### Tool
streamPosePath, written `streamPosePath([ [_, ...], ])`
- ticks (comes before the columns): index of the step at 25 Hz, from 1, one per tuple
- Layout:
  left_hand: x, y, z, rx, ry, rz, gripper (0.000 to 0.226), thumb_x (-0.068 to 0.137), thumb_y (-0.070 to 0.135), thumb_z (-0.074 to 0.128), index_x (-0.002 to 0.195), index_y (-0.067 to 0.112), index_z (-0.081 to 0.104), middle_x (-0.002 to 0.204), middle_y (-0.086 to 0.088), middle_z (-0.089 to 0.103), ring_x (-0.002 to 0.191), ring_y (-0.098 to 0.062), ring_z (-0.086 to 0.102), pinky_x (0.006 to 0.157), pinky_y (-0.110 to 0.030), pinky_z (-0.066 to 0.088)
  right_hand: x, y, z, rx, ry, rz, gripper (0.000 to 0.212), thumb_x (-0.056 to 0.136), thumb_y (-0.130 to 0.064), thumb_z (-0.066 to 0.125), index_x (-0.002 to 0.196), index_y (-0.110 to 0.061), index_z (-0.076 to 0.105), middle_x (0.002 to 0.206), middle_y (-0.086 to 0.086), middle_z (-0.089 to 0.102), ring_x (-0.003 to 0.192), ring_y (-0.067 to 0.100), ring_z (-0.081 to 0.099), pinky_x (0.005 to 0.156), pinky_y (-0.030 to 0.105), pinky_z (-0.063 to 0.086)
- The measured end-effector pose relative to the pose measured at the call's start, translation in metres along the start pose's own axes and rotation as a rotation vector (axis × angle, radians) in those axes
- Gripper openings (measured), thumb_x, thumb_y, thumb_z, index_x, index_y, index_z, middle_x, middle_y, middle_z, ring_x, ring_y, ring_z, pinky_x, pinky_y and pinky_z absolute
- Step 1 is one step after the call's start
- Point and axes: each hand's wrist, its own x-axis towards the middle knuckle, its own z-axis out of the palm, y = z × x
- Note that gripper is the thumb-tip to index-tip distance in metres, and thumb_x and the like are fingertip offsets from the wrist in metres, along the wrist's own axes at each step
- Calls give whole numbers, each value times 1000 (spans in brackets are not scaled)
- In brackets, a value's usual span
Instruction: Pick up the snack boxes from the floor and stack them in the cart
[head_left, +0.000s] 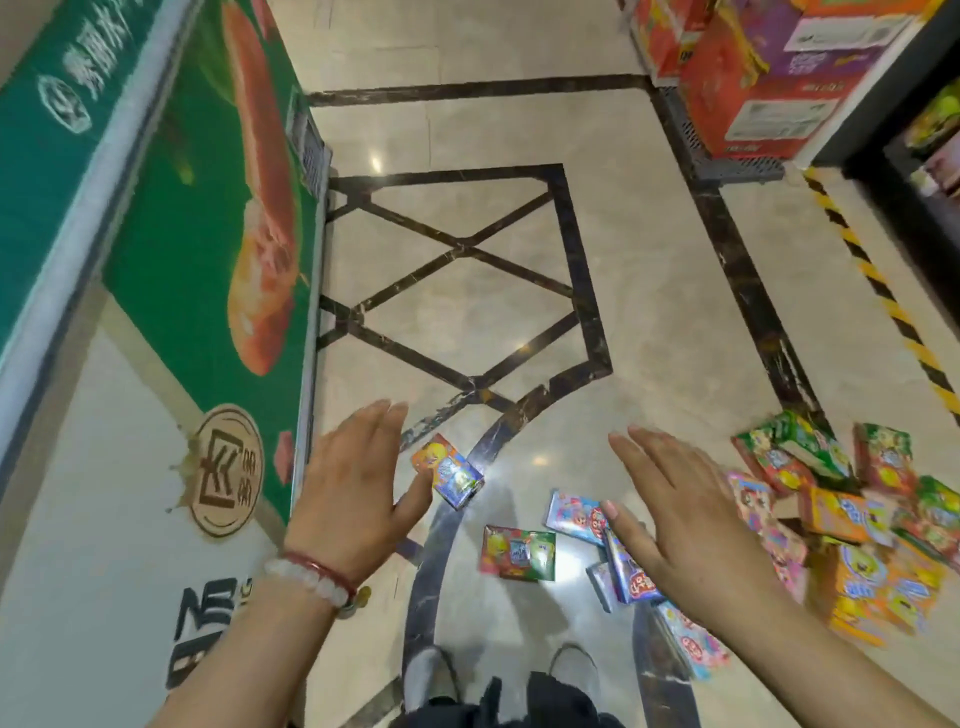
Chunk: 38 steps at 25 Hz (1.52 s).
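Beige polished marble floor (649, 291), inlaid with dark brown stone bands forming a crossed diamond figure and a curved border, fills the middle of the view and reflects ceiling lights. At left stands a green and white printed display panel (171, 291) showing a sausage picture and a round brown emblem. At upper right, large red and orange cardboard cartons (769, 78) rest on a dark grey perforated plastic pallet (727, 161); yellow and black hazard tape (883, 296) runs along the floor beside a dark shelf unit.

Small multicoloured snack boxes lie on the floor: a loose heap (852, 519) at right, a few scattered blue and pink ones (576, 512) just beside it, a red and green one (517, 552) lying flat, and a single orange and blue box (451, 470) apart at centre.

The left hand (358, 493), with beaded bracelets at the wrist, and the right hand (680, 519) are held out, spread apart, fingers straight, holding nothing. No cart is visible in this view.
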Motion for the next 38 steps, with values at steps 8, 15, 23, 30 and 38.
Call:
streamPosePath([
  [8, 34, -105, 319, 43, -122, 74, 59, 75, 36, 42, 123, 2, 51, 117, -23, 60, 101, -37, 61, 85, -43, 50, 18, 90, 338, 43, -176, -31, 60, 98, -53, 21, 128, -12, 53, 124, 12, 60, 114, 26, 49, 101, 39, 30],
  [15, 89, -174, 497, 160, -355, 305, 50, 78, 20, 38, 125, 4, 49, 120, -25, 59, 108, -44, 58, 87, -53, 50, 27, 140, 532, -75, -615, -209, 83, 69, -75, 36, 121, -11, 48, 97, 4, 67, 83, 19, 67, 70, 25, 54],
  [23, 140, -160, 506, 442, -743, 447, 81, 87, 33, 62, 149, 30, 10, 158, 8, 8, 146, -17, -3, 115, -41, 6, 40, 121, 525, -154, -611, -114, 85, 28, -65, 82, 93, -14, 64, 80, 1, 62, 66, 17, 61, 50, 26, 32],
  [30, 154, -153, 515, 560, -771, 470, 100, 71, 47, 75, 148, 31, 13, 148, 7, 32, 135, -20, 31, 103, -41, 26, 40, 128, 521, 105, -589, 91, 74, 79, -42, 67, 141, -23, 32, 129, 1, 41, 121, 20, 40, 96, 29, 37],
  [38, 144, -173, 512, 546, -696, 301, 75, 62, 58, 74, 126, 36, 42, 115, 9, 55, 113, -19, 39, 90, -40, 25, 72, 145, 501, 983, -338, 745, 16, 81, -10, 71, 92, -15, 61, 86, 4, 70, 72, 18, 66, 60, 27, 52],
])
